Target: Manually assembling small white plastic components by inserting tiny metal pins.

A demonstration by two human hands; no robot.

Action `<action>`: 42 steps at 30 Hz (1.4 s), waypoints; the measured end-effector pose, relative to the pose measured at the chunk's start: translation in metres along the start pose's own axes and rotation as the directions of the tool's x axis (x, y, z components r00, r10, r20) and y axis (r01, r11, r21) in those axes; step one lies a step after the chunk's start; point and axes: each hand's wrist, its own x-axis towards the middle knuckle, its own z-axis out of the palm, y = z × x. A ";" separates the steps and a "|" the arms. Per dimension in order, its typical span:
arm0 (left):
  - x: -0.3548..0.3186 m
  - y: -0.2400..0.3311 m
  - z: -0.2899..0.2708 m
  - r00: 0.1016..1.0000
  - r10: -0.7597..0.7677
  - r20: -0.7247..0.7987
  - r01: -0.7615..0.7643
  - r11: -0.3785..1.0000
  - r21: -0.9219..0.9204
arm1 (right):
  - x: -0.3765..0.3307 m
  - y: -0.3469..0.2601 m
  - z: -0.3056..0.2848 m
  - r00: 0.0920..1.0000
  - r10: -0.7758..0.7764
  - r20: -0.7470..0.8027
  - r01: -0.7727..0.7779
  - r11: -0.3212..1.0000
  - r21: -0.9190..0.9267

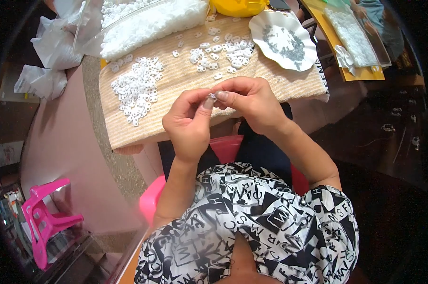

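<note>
The person's two hands are meeting just above the near edge of a cloth-covered worktop [176, 92], with the thumbs and index fingers coming together at their tips. The left hand [190, 116] is pinching a small white piece [212, 95] between thumb and index finger, and the right hand [256, 102] is closing its own thumb and index finger on it from the other side. The fingers are hiding most of the piece, so its exact form is not showing.

To the left of the hands, a broad pile of white two-holed plastic pieces [140, 90] is lying on the striped cloth. Beyond the hands, a smaller cluster of rounded white pieces [202, 59] is sitting just beside another white heap [240, 49]. At the right, a wavy-rimmed white plate [307, 59] is holding many tiny dark grey parts [285, 45]. Along the far side, a clear plastic bag [152, 28] is bulging with white pieces, and a yellow rounded container [237, 7] is standing to its right.
</note>
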 end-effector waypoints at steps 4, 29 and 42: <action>0.010 -0.009 -0.016 0.988 -0.136 -0.067 0.115 0.959 -0.257 | 0.010 -0.006 -0.020 0.997 0.008 -0.071 -0.013 0.997 -0.073; 0.017 0.003 -0.026 0.978 -0.209 0.001 0.192 0.893 -0.407 | 0.063 -0.016 -0.044 0.995 0.071 0.067 -0.045 0.942 -0.331; -0.004 0.010 -0.001 0.950 -0.277 0.145 0.311 0.881 -0.356 | -0.013 -0.011 -0.027 0.986 0.164 0.040 -0.168 0.919 0.356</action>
